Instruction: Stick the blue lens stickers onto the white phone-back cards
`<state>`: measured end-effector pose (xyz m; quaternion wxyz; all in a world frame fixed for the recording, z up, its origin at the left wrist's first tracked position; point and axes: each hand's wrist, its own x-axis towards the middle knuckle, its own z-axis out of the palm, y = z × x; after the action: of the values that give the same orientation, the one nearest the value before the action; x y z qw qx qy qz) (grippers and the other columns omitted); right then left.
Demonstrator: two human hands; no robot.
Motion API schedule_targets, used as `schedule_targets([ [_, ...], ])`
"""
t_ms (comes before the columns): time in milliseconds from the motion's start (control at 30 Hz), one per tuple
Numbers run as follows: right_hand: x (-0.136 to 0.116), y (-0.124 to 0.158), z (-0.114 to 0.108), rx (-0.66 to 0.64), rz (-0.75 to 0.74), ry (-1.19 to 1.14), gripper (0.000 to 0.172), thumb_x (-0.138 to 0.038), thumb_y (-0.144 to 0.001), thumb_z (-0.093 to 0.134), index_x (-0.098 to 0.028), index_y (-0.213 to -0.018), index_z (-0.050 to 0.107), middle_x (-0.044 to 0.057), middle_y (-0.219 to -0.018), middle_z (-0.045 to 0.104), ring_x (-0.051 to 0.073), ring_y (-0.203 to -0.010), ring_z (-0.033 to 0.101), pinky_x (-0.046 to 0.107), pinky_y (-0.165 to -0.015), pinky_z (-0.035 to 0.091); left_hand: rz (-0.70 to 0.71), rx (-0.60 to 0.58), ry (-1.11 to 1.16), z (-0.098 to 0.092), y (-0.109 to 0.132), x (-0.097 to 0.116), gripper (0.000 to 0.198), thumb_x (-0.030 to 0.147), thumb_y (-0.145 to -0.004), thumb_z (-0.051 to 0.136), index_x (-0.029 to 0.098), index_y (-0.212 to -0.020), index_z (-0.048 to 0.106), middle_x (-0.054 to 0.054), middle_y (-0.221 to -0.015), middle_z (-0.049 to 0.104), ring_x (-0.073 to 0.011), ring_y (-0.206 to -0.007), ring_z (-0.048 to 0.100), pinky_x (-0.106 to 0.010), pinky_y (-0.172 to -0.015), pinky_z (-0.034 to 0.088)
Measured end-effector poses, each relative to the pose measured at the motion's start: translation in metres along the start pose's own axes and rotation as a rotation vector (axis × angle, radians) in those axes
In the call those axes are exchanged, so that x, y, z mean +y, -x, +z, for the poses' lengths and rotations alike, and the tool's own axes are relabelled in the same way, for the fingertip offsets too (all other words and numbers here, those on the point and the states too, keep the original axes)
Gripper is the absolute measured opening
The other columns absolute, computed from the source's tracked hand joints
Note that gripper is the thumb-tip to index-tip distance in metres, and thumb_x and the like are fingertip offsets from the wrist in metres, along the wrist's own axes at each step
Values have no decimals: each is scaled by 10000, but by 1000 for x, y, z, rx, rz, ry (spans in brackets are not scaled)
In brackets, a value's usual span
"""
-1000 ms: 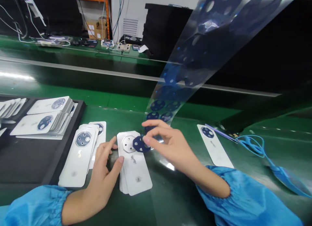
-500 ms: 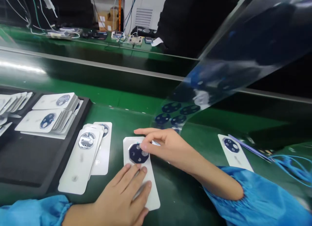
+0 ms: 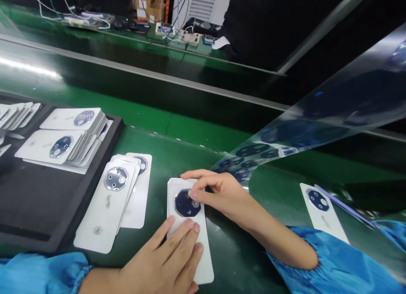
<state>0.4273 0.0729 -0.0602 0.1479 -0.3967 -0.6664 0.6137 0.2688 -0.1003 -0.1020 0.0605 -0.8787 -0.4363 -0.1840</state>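
Observation:
A white phone back panel (image 3: 204,260) lies on the green bench in front of me, with a dark octagonal camera area (image 3: 182,204) near its top. My left hand (image 3: 168,256) rests flat across the panel's lower part, fingers stretched out. My right hand (image 3: 226,192) pinches thumb and index finger at the upper right edge of a dark camera film (image 3: 180,201), which covers the octagon. The other fingers reach over the panel's top edge. Behind the right hand, a clear film strip (image 3: 304,125) carries several dark cut-outs with holes.
Left of the panel sits a small pile of white phone back panels (image 3: 104,213). A black tray (image 3: 28,201) at the left holds stacks of such panels. Another panel (image 3: 323,213) lies at the right, beside purple tweezers (image 3: 344,205) and a blue cord (image 3: 391,232).
The view has shifted slightly, so most things sit a little differently in the picture. Both hands stay at the same panel. The clear strip hangs lower and farther right.

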Motion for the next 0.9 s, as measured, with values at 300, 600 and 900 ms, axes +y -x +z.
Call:
schedule_targets([
  [300, -3, 1, 3, 32, 18, 45, 140, -321, -809, 740, -247, -695, 778, 45, -1255, 709, 278, -1097, 669, 431, -967, 446, 8, 0, 5, -1, -1, 0, 400, 414, -999, 531, 138, -1263, 652, -132, -1360, 637, -306, -1353, 496, -536, -1246, 131],
  [600, -6, 2, 4, 42, 2, 88, 135, -284, -803, 715, -246, -686, 772, 33, -1235, 723, 263, -1090, 680, 417, -942, 456, 14, 46, 21, 2, -3, -3, 395, 399, -970, 559, 122, -1233, 660, -141, -1331, 658, -311, -1307, 545, -527, -1244, 151],
  [900, -6, 1, 6, 77, -30, 116, 145, -240, -800, 711, -253, -663, 753, 9, -1198, 743, 236, -1077, 694, 385, -907, 494, 4, 66, 47, 1, -4, -2, 380, 375, -955, 569, 119, -1221, 663, -140, -1315, 668, -314, -1309, 546, -511, -1241, 181],
])
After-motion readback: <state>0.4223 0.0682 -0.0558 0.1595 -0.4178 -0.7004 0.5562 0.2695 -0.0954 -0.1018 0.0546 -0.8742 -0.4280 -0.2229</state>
